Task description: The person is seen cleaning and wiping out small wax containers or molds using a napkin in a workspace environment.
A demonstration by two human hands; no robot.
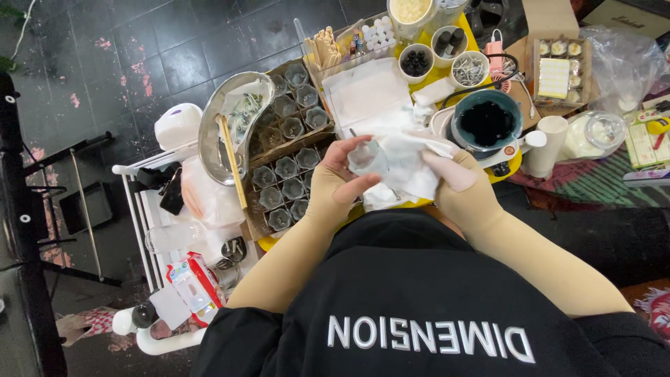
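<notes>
My left hand (340, 183), in a tan sleeve that covers the palm, grips a small clear glass cup (368, 159) above the yellow table (434, 72). My right hand (453, 176) presses a white cloth (412, 164) against the cup's side. Both hands meet just above my black shirt. More white cloth (366, 94) lies spread on the table beyond the hands. To the left sits a cardboard tray (259, 216) with dividers, filled with several similar small cups (286, 167).
A steel bowl (209, 132) leans on the tray's left side. A dark pot of black liquid (486, 123), a white cup (548, 143), small bowls (417, 61), wooden sticks (324, 43) and a box of jars (558, 66) crowd the table. A white rack (150, 230) stands left.
</notes>
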